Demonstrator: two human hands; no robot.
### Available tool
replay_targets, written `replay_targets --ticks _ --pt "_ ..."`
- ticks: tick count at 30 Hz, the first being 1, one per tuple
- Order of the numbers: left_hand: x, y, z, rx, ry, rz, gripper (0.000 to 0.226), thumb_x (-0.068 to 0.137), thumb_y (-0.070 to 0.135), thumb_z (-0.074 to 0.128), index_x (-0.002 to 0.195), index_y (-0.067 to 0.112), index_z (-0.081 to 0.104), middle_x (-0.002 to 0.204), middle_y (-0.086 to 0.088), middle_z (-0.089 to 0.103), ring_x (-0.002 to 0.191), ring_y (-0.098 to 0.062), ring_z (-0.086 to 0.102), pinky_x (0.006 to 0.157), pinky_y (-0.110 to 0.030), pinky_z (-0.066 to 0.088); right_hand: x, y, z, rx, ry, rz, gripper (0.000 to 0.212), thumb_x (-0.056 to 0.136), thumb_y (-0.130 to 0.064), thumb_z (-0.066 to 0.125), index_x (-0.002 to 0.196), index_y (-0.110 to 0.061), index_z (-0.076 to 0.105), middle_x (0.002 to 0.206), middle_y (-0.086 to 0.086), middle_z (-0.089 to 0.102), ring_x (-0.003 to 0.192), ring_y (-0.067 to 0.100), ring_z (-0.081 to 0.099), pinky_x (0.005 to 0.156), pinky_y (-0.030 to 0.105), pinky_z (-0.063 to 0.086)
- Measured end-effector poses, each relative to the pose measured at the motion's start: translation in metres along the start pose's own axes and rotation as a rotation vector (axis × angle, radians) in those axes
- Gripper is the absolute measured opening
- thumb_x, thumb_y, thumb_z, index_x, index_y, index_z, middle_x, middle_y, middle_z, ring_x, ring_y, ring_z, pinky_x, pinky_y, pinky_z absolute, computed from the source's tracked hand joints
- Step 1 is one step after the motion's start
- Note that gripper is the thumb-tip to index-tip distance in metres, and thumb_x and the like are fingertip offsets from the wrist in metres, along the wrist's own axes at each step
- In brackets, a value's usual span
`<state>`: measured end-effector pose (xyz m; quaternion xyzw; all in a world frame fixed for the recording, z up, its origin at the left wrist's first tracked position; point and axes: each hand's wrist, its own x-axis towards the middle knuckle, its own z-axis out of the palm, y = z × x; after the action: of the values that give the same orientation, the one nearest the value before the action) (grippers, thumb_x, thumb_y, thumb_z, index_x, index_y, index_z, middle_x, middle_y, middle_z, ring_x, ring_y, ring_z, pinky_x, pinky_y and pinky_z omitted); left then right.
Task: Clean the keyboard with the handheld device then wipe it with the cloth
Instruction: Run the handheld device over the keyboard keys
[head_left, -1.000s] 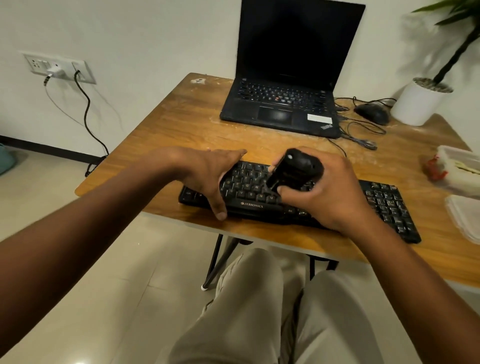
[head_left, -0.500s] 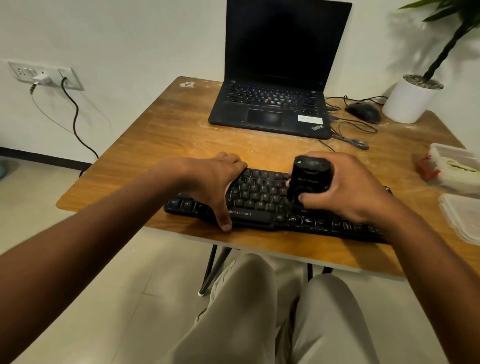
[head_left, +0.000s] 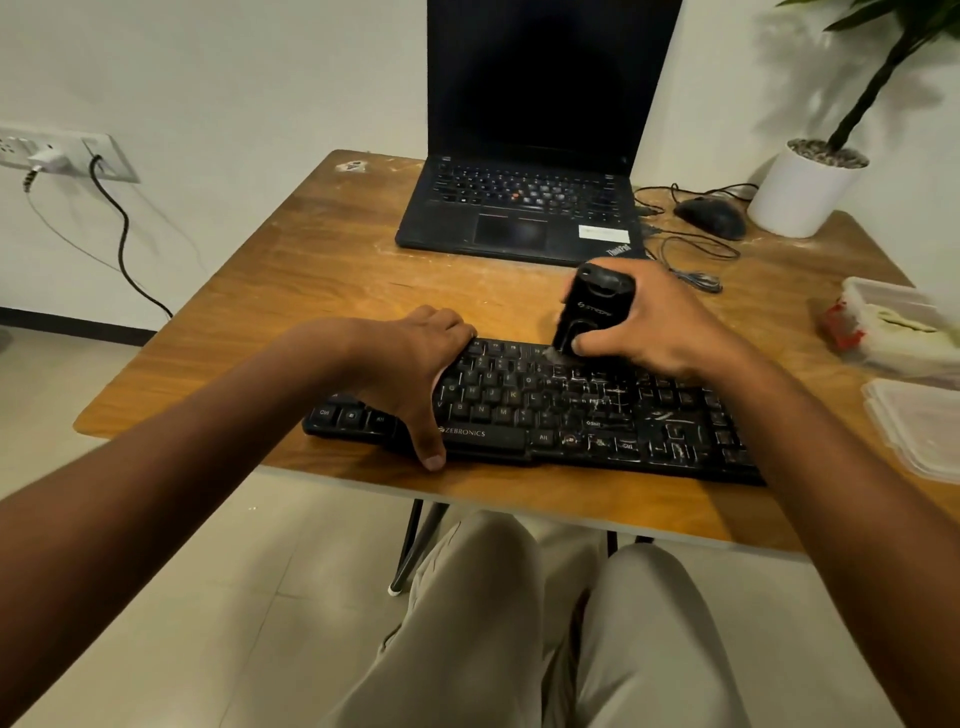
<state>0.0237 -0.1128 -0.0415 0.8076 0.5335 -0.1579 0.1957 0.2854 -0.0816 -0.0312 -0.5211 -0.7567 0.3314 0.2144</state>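
The handheld device (head_left: 592, 312) is gripped in the right hand (head_left: 660, 332), fingers and thumb curled round its smooth black plastic body, its lower end set on the top key row of the keyboard (head_left: 545, 410). Since half a second ago the device has been carried from the middle rows toward 12 o'clock, to the far edge of the keys. This is judged to mean that the cleaning pass is being worked row by row and is not finished: pale streaks and specks are seen across the keys toward 3 o'clock.

The left hand (head_left: 415, 364) is laid on the keyboard's 9 o'clock part, fingers hooked over the far edge and thumb stretched down over the near edge, as before, so the board is braced.

The keyboard is a long, flat, matte black slab lying at the near edge of the worn, grained wooden table (head_left: 322, 270). No cloth can be identified; wiping is judged not yet begun.
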Motion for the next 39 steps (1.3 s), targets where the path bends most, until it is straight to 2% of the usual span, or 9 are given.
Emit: replay_targets --ticks 4,9,14,20,27,30,32,36,39 --pt "-0.001 0.003 -0.002 0.021 -0.007 -0.009 0.142 0.053 0.055 0.095 0.161 0.025 0.009 0.157 0.005 0.020 0.145 -0.018 0.019 0.123 -0.048 0.029 0.002 0.008 -0.024 -0.005 0.031 0.025 0.053 0.070 -0.003 0.084 0.116 -0.025 0.067 0.112 -0.004 0.070 0.105 0.017 0.066 0.090 0.040 0.058" --pt "-0.002 0.005 -0.003 0.036 -0.012 -0.016 0.141 0.053 0.055 0.095 0.160 0.025 0.009 0.157 0.005 0.020 0.144 -0.018 0.020 0.122 -0.049 0.030 0.016 -0.005 0.001 0.101 0.045 -0.038 0.061 0.069 -0.009 0.087 0.124 -0.023 0.064 0.115 -0.004 0.070 0.110 0.015 0.065 0.097 0.043 0.056" --pt "-0.004 0.007 -0.003 0.026 -0.014 -0.012 0.142 0.054 0.054 0.095 0.161 0.024 0.007 0.159 0.005 0.018 0.146 -0.017 0.018 0.123 -0.044 0.027 0.009 -0.001 0.003 0.005 -0.008 -0.068 0.052 0.075 -0.005 0.083 0.111 -0.032 0.058 0.108 -0.009 0.064 0.101 0.008 0.061 0.084 0.030 0.055" --pt "-0.004 0.005 -0.002 0.010 -0.016 -0.012 0.144 0.055 0.054 0.095 0.162 0.023 0.005 0.162 0.004 0.015 0.148 -0.018 0.015 0.124 -0.044 0.025 -0.005 0.009 -0.030 -0.024 0.000 -0.014 0.057 0.076 -0.001 0.083 0.116 -0.031 0.056 0.110 -0.008 0.063 0.101 0.008 0.062 0.079 0.026 0.053" --pt "-0.007 0.006 -0.003 -0.016 -0.013 -0.006 0.141 0.056 0.051 0.096 0.161 0.023 0.007 0.161 0.005 0.017 0.147 -0.017 0.017 0.124 -0.041 0.025 0.005 -0.008 0.022 0.118 0.041 -0.149 0.057 0.076 -0.001 0.082 0.115 -0.031 0.054 0.108 -0.006 0.064 0.099 0.004 0.063 0.076 0.022 0.058" --pt "-0.007 0.006 -0.003 -0.022 -0.016 -0.003 0.141 0.057 0.051 0.095 0.162 0.023 0.005 0.162 0.005 0.015 0.148 -0.017 0.016 0.124 -0.040 0.023 -0.001 0.002 0.013 -0.017 0.033 -0.140 0.056 0.074 -0.006 0.084 0.115 -0.033 0.057 0.110 -0.008 0.067 0.103 0.012 0.065 0.086 0.039 0.060" --pt "-0.007 0.005 -0.002 -0.020 -0.013 0.000 0.142 0.057 0.052 0.095 0.162 0.023 0.004 0.163 0.005 0.014 0.149 -0.017 0.014 0.124 -0.040 0.022 -0.011 0.009 0.000 -0.096 0.024 -0.112 0.053 0.075 -0.007 0.084 0.114 -0.031 0.058 0.109 -0.009 0.068 0.102 0.009 0.065 0.090 0.041 0.058" --pt "-0.007 0.004 -0.001 -0.036 -0.007 -0.002 0.142 0.056 0.052 0.095 0.162 0.024 0.005 0.162 0.005 0.015 0.148 -0.017 0.015 0.123 -0.040 0.023 -0.023 0.011 -0.018 -0.179 0.039 -0.105 0.054 0.075 -0.006 0.084 0.113 -0.035 0.058 0.106 -0.014 0.067 0.098 0.003 0.062 0.083 0.032 0.056" --pt "-0.007 0.005 -0.002 -0.039 -0.009 -0.010 0.142 0.055 0.051 0.096 0.162 0.023 0.005 0.163 0.005 0.015 0.148 -0.017 0.015 0.124 -0.041 0.023 -0.016 0.001 -0.008 -0.079 0.080 -0.143 0.055 0.075 -0.006 0.084 0.115 -0.034 0.058 0.110 -0.018 0.064 0.104 -0.003 0.058 0.080 0.016 0.048"
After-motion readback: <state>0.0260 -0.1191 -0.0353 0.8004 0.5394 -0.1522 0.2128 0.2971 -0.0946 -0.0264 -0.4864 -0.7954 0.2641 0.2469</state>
